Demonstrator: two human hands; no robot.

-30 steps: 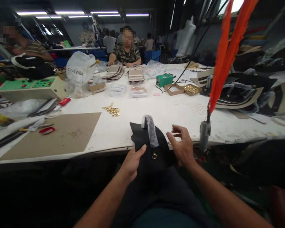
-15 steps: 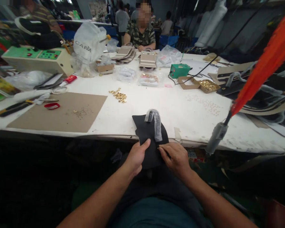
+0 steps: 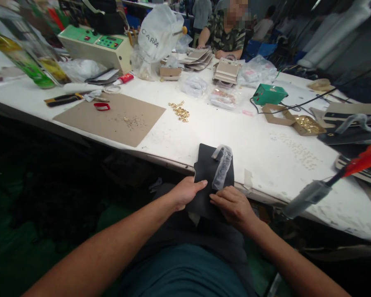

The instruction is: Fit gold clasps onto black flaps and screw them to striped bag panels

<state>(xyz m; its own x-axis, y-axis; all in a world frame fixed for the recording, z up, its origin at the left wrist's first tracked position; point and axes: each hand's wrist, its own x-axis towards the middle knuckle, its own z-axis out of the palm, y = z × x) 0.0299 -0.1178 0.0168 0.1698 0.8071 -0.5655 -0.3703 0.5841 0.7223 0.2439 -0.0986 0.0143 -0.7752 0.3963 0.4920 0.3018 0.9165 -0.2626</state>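
A black flat panel rests partly over the table's front edge and partly over my lap. A plastic-wrapped strap lies curved on its upper right part. My left hand grips the panel's left edge, thumb on top and fingers beneath. On the right side, my right hand presses its bent fingers on the panel just below the strap. Whether a small part sits under those fingertips is hidden.
Gold fittings lie in a pile on the white table. A brown board, pliers, a green box and a tray of gold pieces surround it. An orange-topped rod stands right. A person sits opposite.
The view has swung left and tilted, so the table now slants. The dark piece seen at my right fingertips before is no longer visible. My right fingers now lie flatter on the panel.
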